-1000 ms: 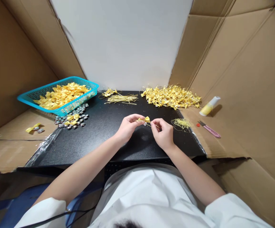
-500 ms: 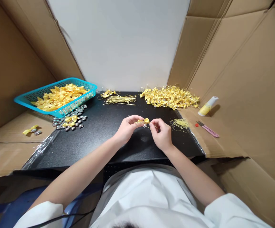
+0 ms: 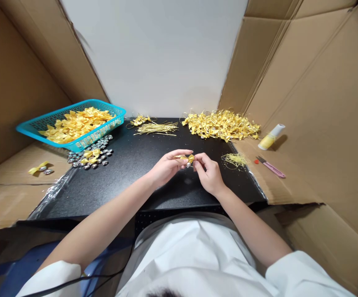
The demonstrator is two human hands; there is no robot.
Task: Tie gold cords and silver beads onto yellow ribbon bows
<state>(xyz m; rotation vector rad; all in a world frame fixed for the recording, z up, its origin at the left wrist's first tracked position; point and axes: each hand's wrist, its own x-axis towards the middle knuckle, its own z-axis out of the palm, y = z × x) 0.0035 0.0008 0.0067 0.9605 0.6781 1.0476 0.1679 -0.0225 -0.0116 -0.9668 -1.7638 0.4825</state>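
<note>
At frame centre, left hand (image 3: 167, 166) and right hand (image 3: 209, 173) pinch a yellow bow (image 3: 191, 158). A slackened pinch could drop it.

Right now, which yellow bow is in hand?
The yellow bow in the left hand, with the right hand at its edge; every other visible bow lies untouched, away from both hands.

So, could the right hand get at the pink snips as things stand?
Probably yes: the right hand has only low thread scraps near its way to the snips on the cardboard. It seems to be pinching the yellow bow, though, so would likely need to let go first.
</note>
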